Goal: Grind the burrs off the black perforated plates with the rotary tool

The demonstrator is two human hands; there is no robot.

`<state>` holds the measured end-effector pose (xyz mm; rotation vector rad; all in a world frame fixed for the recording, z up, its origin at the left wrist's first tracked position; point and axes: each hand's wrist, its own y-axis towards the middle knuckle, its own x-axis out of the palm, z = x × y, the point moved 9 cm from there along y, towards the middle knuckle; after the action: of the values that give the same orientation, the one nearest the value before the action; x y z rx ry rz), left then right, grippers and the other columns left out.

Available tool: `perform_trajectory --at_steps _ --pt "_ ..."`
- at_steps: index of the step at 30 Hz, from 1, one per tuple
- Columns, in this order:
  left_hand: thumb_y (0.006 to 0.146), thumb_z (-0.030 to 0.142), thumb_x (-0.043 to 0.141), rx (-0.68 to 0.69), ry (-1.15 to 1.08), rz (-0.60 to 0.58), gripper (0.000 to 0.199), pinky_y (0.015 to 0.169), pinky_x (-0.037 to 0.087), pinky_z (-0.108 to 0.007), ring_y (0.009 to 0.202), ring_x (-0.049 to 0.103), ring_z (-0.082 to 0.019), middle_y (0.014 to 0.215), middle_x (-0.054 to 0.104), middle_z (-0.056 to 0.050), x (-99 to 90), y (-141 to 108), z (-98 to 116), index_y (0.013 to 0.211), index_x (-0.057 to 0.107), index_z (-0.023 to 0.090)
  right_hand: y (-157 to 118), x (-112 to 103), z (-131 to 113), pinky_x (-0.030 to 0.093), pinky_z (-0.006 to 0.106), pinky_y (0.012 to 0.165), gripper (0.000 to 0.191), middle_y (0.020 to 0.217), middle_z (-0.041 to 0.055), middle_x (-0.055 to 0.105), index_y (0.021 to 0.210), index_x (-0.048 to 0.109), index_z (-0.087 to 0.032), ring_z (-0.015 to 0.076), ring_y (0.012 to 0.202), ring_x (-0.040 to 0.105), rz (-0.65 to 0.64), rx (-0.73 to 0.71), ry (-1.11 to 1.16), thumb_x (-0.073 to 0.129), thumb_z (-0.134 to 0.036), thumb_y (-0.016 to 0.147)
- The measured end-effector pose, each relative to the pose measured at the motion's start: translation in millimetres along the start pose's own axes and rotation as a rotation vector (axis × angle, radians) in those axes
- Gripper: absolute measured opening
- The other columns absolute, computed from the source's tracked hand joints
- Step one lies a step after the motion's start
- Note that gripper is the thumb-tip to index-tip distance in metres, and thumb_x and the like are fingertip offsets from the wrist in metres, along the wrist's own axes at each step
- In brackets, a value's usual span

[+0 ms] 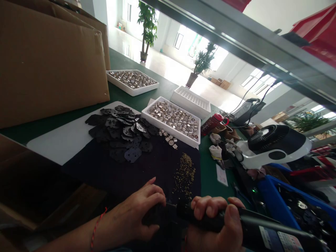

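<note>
My right hand (pixel 217 213) is wrapped round a black electric screwdriver (pixel 254 227), its thin bit pointing left towards my left hand (pixel 149 206). The fingers of my left hand curl at the bit's tip round something dark, which I cannot make out against the dark cloth (pixel 157 168). A scatter of tiny brass-coloured screws (pixel 186 171) lies on the cloth just beyond the screwdriver. Farther off is a heap of flat black plates with holes (pixel 118 129). Several small silver metal cylinders (pixel 169 138) lie beside a white tray (pixel 168 129) full of the same.
A second white tray (pixel 133 92) of cylinders stands behind, near a large cardboard box (pixel 52 63). A white perforated rack (pixel 193 99), a red bottle (pixel 212 123) and a black-and-white fan (pixel 275 147) line the right. A blue bin (pixel 278 199) is at lower right.
</note>
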<state>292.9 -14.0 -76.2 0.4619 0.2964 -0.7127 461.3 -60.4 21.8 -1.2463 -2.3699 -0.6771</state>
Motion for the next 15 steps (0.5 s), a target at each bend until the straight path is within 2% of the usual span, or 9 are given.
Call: perform_trajectory --at_steps 6,10,15 --pt "0.065 0.005 0.079 -0.017 0.012 -0.023 0.059 0.139 0.019 -0.063 0.119 0.069 -0.023 0.123 0.065 -0.001 1.8 0.6 -1.2 0.117 0.059 0.026 -3.2 -2.6 0.4 0.05 0.023 0.043 0.014 0.055 -0.0109 0.048 0.096 0.062 -0.024 0.01 0.039 0.04 0.073 0.014 0.006 0.071 -0.032 0.088" --pt "0.064 0.005 0.077 -0.003 0.006 -0.006 0.059 0.139 0.019 -0.062 0.118 0.069 -0.023 0.122 0.064 0.0 0.2 0.5 0.7 0.116 0.057 0.026 -2.5 0.2 -0.9 0.049 0.023 0.042 0.01 0.054 -0.0106 0.048 0.095 0.062 -0.025 0.0103 0.038 0.04 0.049 0.012 0.004 0.068 -0.03 0.089" --pt "0.067 0.007 0.076 -0.052 0.016 -0.021 0.063 0.139 0.019 -0.064 0.119 0.07 -0.023 0.122 0.066 0.0 0.6 0.2 -0.2 0.121 0.051 0.026 -1.9 -2.3 0.4 0.05 0.023 0.044 0.008 0.055 -0.0102 0.05 0.098 0.062 -0.024 0.0103 0.04 0.042 0.044 0.006 -0.013 0.065 -0.027 0.091"
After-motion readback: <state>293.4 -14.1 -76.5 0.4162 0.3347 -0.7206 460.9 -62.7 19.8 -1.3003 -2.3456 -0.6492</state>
